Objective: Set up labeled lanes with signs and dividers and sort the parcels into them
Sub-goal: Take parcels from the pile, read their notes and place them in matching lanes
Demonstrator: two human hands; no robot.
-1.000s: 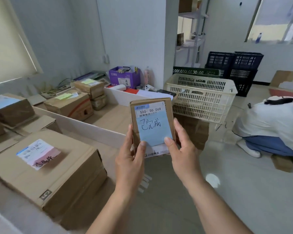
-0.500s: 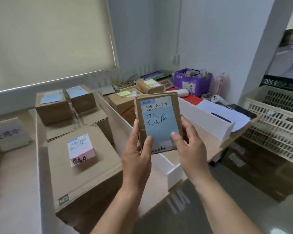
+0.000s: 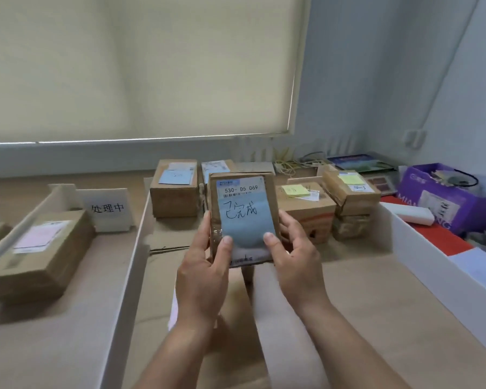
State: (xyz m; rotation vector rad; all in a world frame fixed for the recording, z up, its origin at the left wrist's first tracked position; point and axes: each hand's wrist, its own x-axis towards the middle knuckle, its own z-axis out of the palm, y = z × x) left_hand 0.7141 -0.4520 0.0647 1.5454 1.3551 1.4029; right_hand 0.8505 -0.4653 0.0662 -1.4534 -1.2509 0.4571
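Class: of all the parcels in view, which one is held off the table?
The small parcel with the blue handwritten note, gripped by left hand and right hand; every other parcel rests on the table.

A brown cardboard parcel point(image 3: 243, 217) bears a pale blue label with black handwriting. Far right, yellow sticky notes top brown boxes point(image 3: 351, 192) beside a purple box point(image 3: 443, 197) with white lettering. A white sign point(image 3: 108, 209) at left carries black characters.

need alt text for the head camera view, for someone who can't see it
Two hands, left hand and right hand, hold up a small cardboard parcel with a handwritten blue label. It is held over a table split into lanes by white dividers, with boxed parcels and a printed lane sign behind.
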